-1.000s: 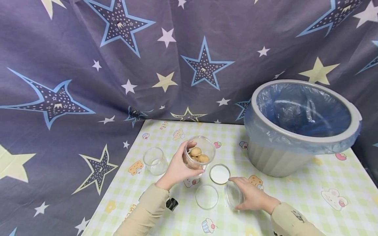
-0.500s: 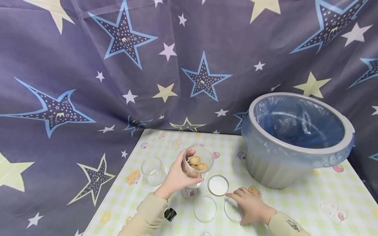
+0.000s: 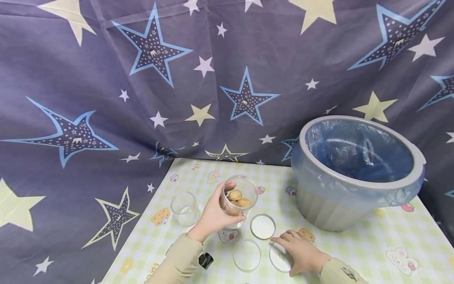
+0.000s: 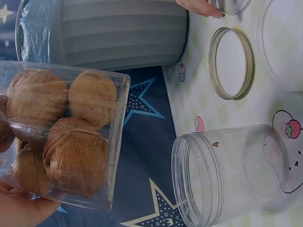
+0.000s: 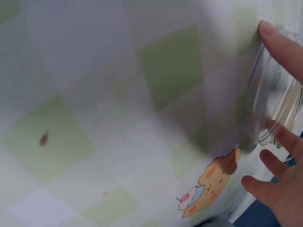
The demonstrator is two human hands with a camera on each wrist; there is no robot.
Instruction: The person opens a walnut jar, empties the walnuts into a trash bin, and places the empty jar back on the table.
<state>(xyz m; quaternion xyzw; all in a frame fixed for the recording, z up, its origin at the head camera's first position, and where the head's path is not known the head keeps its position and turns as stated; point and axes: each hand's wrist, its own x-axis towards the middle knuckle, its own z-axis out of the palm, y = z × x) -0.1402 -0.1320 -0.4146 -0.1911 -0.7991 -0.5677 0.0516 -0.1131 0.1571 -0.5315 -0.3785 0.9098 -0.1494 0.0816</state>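
My left hand [image 3: 214, 213] grips a clear plastic jar [image 3: 248, 185], tilted, with several walnuts [image 4: 75, 161] inside. Another clear jar [image 4: 236, 175] stands upright on the table just below it, bare inside apart from a small brown bit. With fingers spread, my right hand [image 3: 301, 252] is around a clear round lid [image 3: 278, 257] lying flat on the cloth. In the right wrist view, the thumb [image 5: 284, 49] and index fingertip are right at that lid's rim. Part of the lid is hidden beneath the hand.
A gold-edged round lid [image 3: 263, 227] and a clear lid [image 3: 246, 256] lie between the hands. Far left stands a third clear jar [image 3: 185, 213]. A large grey bin [image 3: 319, 205] with a blue liner is at the back right. Star-patterned fabric [image 3: 213, 94] hangs behind the checked tablecloth [image 3: 354, 248].
The clear lid at my right hand has gone from tilted to flat on the table, and those fingers have spread. My left hand keeps the walnut jar in place. The head view has tilted up.
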